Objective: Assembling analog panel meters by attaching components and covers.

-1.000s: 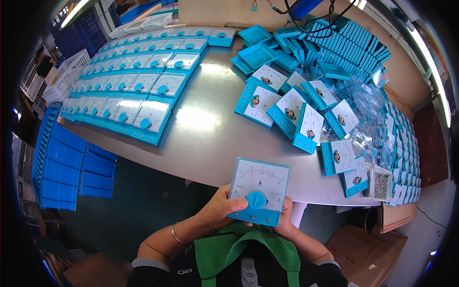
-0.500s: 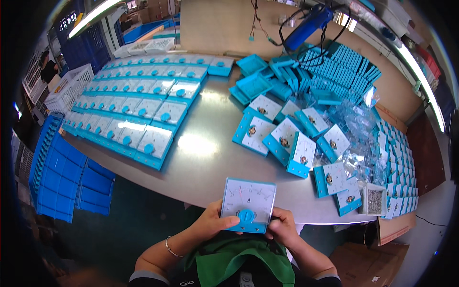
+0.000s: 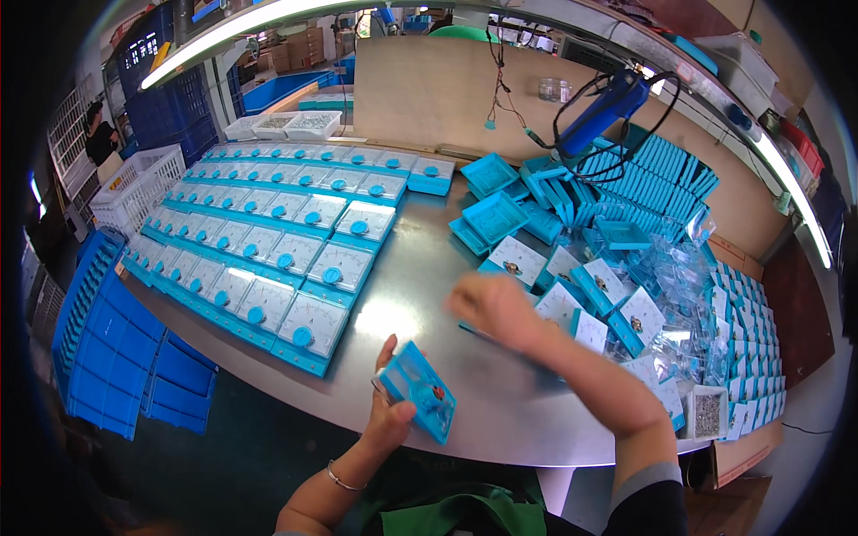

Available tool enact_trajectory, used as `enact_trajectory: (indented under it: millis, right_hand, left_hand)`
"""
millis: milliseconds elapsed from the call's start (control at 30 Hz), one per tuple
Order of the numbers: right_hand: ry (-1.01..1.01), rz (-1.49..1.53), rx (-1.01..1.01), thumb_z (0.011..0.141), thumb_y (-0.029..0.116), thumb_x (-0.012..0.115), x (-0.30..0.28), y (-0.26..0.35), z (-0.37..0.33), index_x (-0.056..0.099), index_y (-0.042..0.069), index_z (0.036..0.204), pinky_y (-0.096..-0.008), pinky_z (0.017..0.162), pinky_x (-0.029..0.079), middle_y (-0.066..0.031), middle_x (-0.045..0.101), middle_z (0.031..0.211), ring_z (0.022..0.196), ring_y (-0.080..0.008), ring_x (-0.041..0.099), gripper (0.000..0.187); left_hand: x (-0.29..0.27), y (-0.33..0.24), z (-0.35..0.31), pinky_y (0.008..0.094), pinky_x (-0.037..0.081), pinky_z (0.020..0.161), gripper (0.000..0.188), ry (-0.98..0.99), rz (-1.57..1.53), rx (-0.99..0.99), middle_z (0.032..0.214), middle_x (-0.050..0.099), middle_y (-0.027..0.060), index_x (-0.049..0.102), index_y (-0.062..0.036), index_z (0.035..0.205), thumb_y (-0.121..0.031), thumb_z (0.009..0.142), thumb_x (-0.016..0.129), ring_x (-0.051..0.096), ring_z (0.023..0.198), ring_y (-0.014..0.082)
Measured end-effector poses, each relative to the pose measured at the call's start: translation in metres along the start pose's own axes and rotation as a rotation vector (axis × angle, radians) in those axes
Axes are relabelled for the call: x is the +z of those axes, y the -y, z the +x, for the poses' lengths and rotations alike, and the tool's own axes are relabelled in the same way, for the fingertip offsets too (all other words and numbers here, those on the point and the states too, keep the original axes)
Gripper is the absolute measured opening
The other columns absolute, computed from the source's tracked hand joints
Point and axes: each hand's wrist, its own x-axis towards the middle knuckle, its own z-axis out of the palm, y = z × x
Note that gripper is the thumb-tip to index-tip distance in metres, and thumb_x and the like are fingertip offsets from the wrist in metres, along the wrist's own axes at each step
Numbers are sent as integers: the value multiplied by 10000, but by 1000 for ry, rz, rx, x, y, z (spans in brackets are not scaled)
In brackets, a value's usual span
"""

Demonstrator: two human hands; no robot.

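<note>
My left hand (image 3: 386, 418) grips a blue panel meter (image 3: 418, 393) over the table's near edge. The meter is tilted so that its open blue back, with a small reddish and metallic part inside, shows. My right hand (image 3: 500, 311) is away from it, raised near a cluster of white-faced meters (image 3: 517, 261) without knobs, and hides some of them. Motion smears its fingers, so I cannot tell whether they hold anything. To the left, rows of meters with blue knobs (image 3: 332, 275) lie face up.
Blue empty cases (image 3: 496, 217) are piled at the back right, beside clear plastic covers (image 3: 666, 268). A blue powered tool (image 3: 603, 114) hangs above on its cable. A white box of small metal parts (image 3: 707, 413) stands at the right edge. Blue crates (image 3: 112, 344) stand on the left.
My right hand has let go of the meter and moved forward to the meter cluster. My left hand has turned the meter from face up to show its back and shifted it left.
</note>
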Motion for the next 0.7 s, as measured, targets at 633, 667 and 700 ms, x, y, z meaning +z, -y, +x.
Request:
enact_trajectory:
  millis: [633,667,700]
  right_hand:
    - [-263,-376,400,771,130,563,-11,-127,55,621,31,791,-438,648,510,-190,648,851,775,-346,637,117]
    - [-347,-325,306,772,139,567,-17,-113,48,610,22,773,-413,599,510,-177,653,796,707,-313,649,125]
    - [-282,38,343,780,158,573,-25,-74,40,591,16,757,-359,529,483,-157,640,729,606,-252,618,145]
  left_hand:
    - [11,-3,-1,390,429,929,1077,147,49,-47,1280,412,153,183,-115,1408,-426,589,809,494,1098,248]
    - [11,-4,-4,407,444,915,1097,125,35,-28,1279,419,159,190,-143,1405,-423,556,828,510,1089,270]
    - [9,-6,-12,423,460,900,1118,82,22,0,1277,425,164,198,-171,1401,-420,524,846,527,1080,292]
